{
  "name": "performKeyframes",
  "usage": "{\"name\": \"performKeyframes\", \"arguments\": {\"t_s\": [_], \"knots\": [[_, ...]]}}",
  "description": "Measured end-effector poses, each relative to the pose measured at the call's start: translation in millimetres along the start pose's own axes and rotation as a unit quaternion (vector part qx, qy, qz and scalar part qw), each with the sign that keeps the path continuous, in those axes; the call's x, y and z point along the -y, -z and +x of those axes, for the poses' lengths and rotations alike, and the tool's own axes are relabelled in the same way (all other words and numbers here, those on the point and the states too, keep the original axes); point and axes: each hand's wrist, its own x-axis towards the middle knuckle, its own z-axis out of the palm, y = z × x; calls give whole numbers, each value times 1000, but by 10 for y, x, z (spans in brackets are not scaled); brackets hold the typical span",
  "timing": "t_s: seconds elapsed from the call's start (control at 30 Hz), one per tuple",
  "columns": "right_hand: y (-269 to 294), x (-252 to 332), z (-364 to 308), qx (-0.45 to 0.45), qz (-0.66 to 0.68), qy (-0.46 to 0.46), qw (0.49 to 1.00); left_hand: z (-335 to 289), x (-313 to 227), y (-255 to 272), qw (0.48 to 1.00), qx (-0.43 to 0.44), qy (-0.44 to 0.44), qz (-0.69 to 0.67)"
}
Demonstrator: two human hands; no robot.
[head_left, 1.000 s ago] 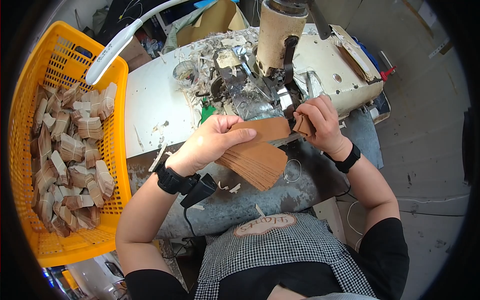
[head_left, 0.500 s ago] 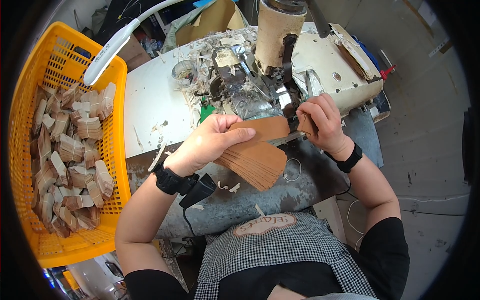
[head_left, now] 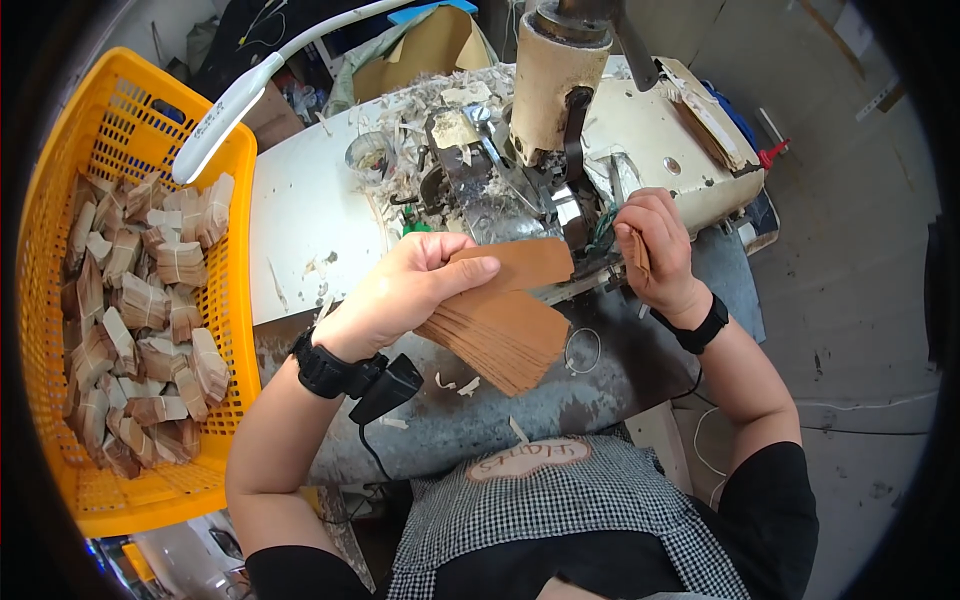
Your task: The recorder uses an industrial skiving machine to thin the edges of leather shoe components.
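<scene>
My left hand (head_left: 408, 290) grips a fanned stack of brown leather pieces (head_left: 505, 345), its thumb pressed on top. One leather piece (head_left: 530, 262) stands apart from the fan and points right, toward the working parts of a cream-coloured machine (head_left: 560, 85). To the right of that piece's end, my right hand (head_left: 662, 255) is closed around some small brown leather pieces (head_left: 637, 258), partly hidden by the fingers. A gap separates the two hands' leather.
A yellow plastic basket (head_left: 243, 330) on the left holds many banded bundles (head_left: 140, 300). Pale scraps and shavings (head_left: 400, 120) litter the white tabletop (head_left: 300, 220) around the machine. A white lamp (head_left: 225, 120) arches over the basket. A small clear cup (head_left: 370, 155) stands beside the scraps.
My right hand has drawn slightly right, away from the machine's working parts, still closed on its pieces. My left hand and the fanned stack have shifted a little to the left.
</scene>
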Motion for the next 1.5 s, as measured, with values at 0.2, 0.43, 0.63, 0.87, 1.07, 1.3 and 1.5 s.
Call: {"name": "performKeyframes", "arguments": {"t_s": [0.2, 0.43, 0.63, 0.87, 1.07, 1.3, 1.5], "knots": [[31, -19, -56, 32, 4, -22, 999, 31, 3, -2, 1000, -19, 13, 15], [31, 8, -18, 31, -11, 0, 999, 21, -2, 8, 999, -24, 21, 13], [27, 15, 13, 28, -16, 0, 999, 15, -1, 30, 999, -39, 22, 12], [14, -17, -28, 32, -22, -14, 999, 39, 4, 84, 996, -80, 28, 15], [-35, 41, 77, 50, -33, -13, 998, 181, -26, 11, 997, -70, 43, 13], [-63, -14, 62, 87, -62, 5, 994, 96, -63, -32, 998, -33, -19, 44], [-39, 22, 32, 24, -5, -23, 999, 30, -8, 108, 999, -37, -13, 17]]}}
